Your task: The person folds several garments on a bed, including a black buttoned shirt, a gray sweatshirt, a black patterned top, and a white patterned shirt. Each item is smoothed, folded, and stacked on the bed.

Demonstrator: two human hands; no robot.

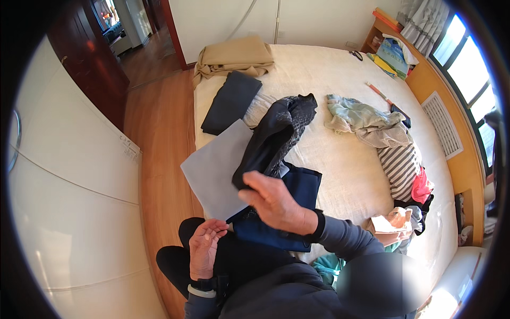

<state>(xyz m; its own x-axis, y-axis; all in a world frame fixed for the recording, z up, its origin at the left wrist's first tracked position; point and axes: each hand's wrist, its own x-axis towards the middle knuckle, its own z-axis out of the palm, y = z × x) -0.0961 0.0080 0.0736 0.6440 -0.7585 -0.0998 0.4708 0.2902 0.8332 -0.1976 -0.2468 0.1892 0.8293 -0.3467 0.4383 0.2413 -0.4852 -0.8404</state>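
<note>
A black garment [268, 135] with a grey patterned part stretches over a flat grey sheet [212, 167] on the bed. My right hand [279, 204] is closed on the near end of this garment, slightly above the bed. Beneath my right wrist lies a dark navy piece of folded cloth [305, 186], partly hidden by the hand. My left hand [204, 247] is by the near edge of the grey sheet, above my knee, its fingers stretched toward the dark cloth and holding nothing that I can see.
A dark folded cloth [231, 101] and a tan folded blanket [234, 58] lie at the bed's far left. On the right are a pale green crumpled cloth [356, 114], a striped garment [398, 170] and a long-handled brush [390, 101]. White cabinet doors [74, 186] stand at left.
</note>
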